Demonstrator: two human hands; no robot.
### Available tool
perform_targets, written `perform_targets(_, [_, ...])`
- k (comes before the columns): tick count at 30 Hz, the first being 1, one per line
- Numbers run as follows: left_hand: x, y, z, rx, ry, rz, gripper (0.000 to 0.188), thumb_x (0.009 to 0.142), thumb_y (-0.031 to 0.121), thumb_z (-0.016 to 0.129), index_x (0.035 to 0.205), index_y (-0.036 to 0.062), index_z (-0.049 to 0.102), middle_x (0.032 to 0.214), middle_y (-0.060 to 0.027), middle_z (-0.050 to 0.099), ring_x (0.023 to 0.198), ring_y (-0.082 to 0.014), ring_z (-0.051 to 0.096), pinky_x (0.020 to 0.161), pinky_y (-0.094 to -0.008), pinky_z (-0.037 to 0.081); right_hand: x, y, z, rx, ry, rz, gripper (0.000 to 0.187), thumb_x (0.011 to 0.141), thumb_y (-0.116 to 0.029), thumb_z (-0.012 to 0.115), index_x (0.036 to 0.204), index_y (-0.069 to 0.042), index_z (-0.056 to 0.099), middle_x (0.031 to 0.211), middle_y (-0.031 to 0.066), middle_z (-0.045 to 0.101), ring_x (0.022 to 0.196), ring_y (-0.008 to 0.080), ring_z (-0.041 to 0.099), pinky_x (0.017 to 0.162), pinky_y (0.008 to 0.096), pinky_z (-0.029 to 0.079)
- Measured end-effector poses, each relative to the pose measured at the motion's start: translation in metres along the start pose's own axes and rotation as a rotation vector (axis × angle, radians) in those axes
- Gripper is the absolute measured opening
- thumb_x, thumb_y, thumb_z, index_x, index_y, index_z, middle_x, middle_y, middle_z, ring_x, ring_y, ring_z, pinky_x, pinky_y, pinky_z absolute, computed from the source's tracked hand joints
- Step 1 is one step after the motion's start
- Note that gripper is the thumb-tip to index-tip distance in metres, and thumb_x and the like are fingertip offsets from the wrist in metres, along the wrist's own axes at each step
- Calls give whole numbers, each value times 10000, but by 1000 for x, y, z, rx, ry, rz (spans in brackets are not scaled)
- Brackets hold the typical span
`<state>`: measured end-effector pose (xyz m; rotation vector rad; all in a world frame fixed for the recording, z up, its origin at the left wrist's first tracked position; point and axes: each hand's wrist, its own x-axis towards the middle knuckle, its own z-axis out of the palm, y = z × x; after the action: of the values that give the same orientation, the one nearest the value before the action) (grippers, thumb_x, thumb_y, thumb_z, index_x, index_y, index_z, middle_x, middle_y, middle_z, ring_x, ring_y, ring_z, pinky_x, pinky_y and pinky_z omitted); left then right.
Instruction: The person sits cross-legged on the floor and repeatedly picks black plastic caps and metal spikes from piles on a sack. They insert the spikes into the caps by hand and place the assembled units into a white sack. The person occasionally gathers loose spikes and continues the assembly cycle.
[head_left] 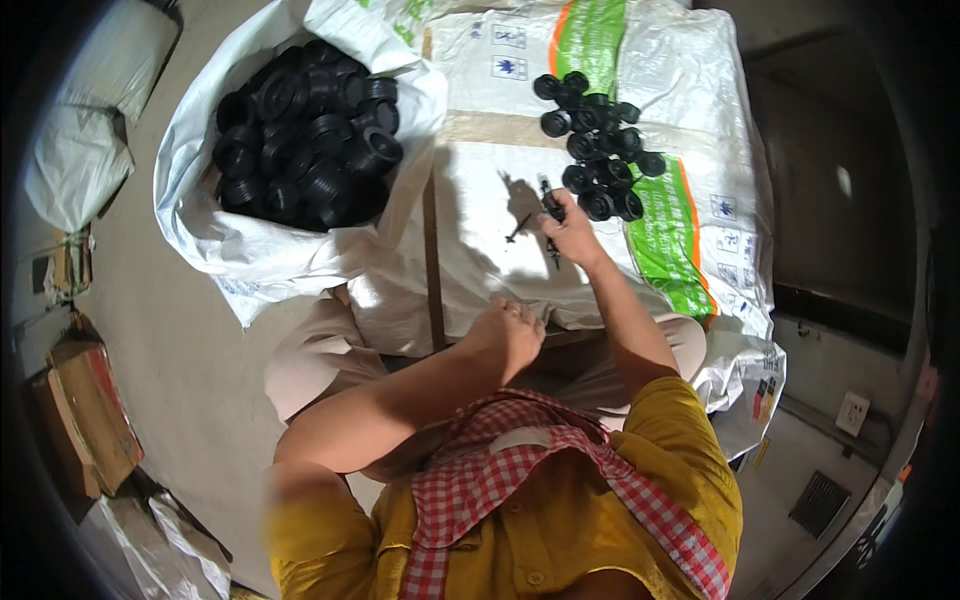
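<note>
My right hand (pixel 572 232) is closed round a slim black part (pixel 552 205) with a jagged outline, above the white sack-covered surface. Its exact kind I cannot make out. Just left of that hand is a thin black piece with a small crossbar (pixel 517 229). My left hand (pixel 508 335) rests near the front edge of the surface with its fingers curled in; whatever may be inside them is hidden. Beyond my right hand lies a loose cluster of round black plastic caps (pixel 600 145). To the left, an open white woven sack (pixel 185 200) holds many ribbed black caps (pixel 310 130).
The work surface is wrapped in white woven sacks (pixel 480 165) with green and orange bands. Cardboard (pixel 95 415) and plastic bags (pixel 80 165) stand along the left side. At the right are a dark recess (pixel 835 180) and a wall socket (pixel 852 413).
</note>
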<state>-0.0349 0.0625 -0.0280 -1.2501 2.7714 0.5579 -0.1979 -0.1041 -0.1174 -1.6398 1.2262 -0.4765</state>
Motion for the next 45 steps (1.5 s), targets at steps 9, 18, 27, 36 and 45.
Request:
perform_targets(9, [-1,-8,-38,-172,-105,-69,389,838,92,557,1220,20,561,1088,-169,596,1029,-325,581,967,-443,404,-262,-58,-237,-236,761,-12,341,870,-55,589,1189,-15,476,879,-1,490,718,76,460,616,218,415])
perform_targets(18, [2,-10,-45,-45,-155,-17,284,847,97,542,1123,41,584,1063,-156,611,1034,-288,597,925,-420,432,-447,29,-276,-1121,338,750,425,826,-129,682,1222,-31,562,1076,142,642,924,262,638,785,392,502])
perform_targets(27, [-3,-17,-32,-17,-36,-37,383,844,161,544,1206,40,581,1038,-142,620,980,-298,597,907,-443,431,-106,-20,-115,-397,217,148,419,876,-312,645,1155,-2,612,1041,188,679,895,292,661,806,363,504])
perform_targets(36, [-10,-23,-51,-24,59,-156,462,794,165,609,1220,-10,561,1115,-188,616,1038,-327,591,969,-447,406,-5,117,51,-594,108,465,448,783,-158,664,1176,-53,478,1058,233,595,1006,391,587,869,450,477])
perform_targets(45, [-11,-27,-53,-71,114,-176,438,765,130,629,1177,-12,577,1114,-196,623,1006,-302,606,943,-411,426,23,96,74,-881,-145,-64,190,879,-135,460,1037,-108,560,1066,178,546,1036,375,519,852,430,477])
